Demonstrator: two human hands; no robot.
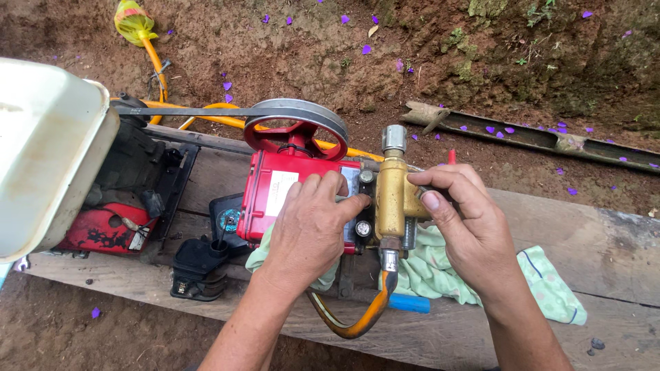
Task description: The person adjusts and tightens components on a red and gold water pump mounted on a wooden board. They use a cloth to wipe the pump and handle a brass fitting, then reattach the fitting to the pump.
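Brass pump fitting (389, 199) stands upright against the red pump body (275, 196) on the wooden plank worktop (591, 240). The right hand (467, 227) pinches its side with closed fingers (433, 180); the left hand (309, 230) rests curled on the pump. A green cloth (550, 282) lies beneath.

brass fitting (390, 199) dull metal | pump body (275, 196) glossy red | plank (605, 254) rough wood

White tank (48, 151) cut off at left edge
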